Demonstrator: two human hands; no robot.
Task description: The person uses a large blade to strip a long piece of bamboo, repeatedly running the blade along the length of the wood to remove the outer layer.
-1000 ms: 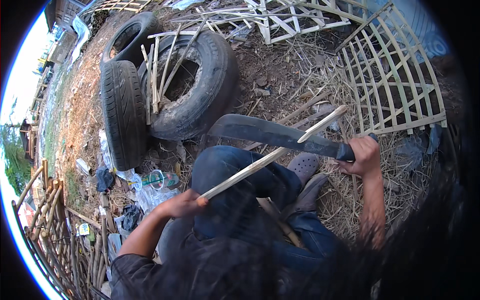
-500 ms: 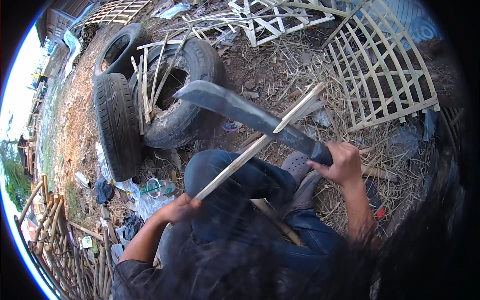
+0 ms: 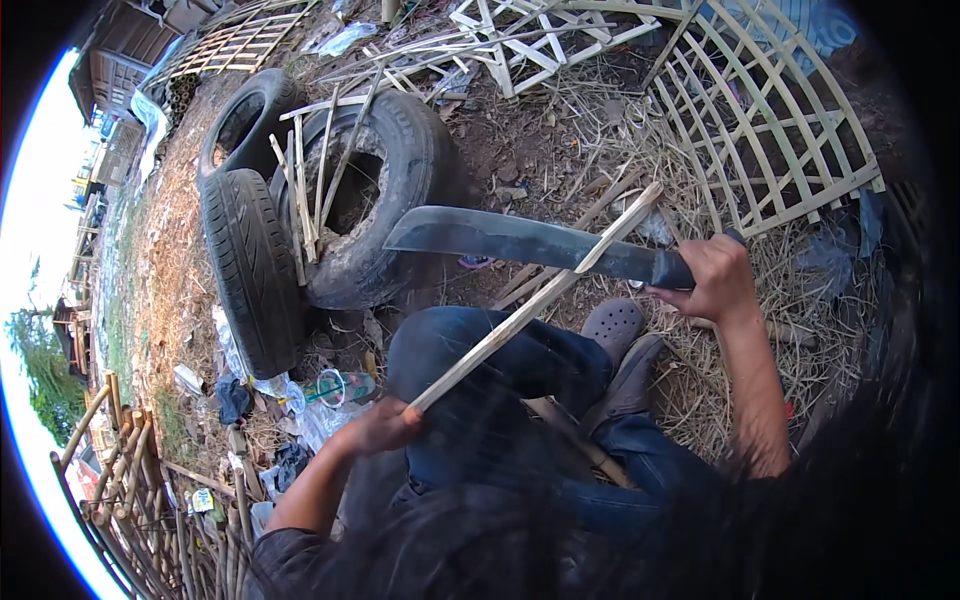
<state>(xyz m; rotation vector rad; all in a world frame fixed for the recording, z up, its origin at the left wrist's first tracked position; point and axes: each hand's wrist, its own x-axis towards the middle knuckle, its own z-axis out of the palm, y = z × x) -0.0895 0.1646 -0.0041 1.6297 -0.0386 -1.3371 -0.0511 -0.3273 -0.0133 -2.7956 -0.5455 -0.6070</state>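
Observation:
My left hand [image 3: 383, 428] is closed round the lower end of a pale split bamboo strip [image 3: 500, 335]. The strip slants up to the right, above my bent knee in blue jeans. My right hand [image 3: 716, 277] grips the dark handle of a machete [image 3: 510, 238]. Its broad blade points left, and the strip crosses it not far from the handle. Blade and strip overlap there, with the strip's upper end sticking out beyond the blade. Below the handle is my foot in a grey clog [image 3: 613, 328].
Old tyres [image 3: 255, 275] lie at the left, with bamboo strips [image 3: 303, 195] leaning on one. Lattice panels [image 3: 800, 150] of pale slats stand at the far right and back. Bamboo poles [image 3: 130, 470] are stacked at lower left. Plastic litter [image 3: 320, 420] and straw [image 3: 690, 390] cover the ground.
The machete has turned so its blade lies flatter, its tip lower and further right. Both hands sit a little further right in the view, still holding the strip and machete.

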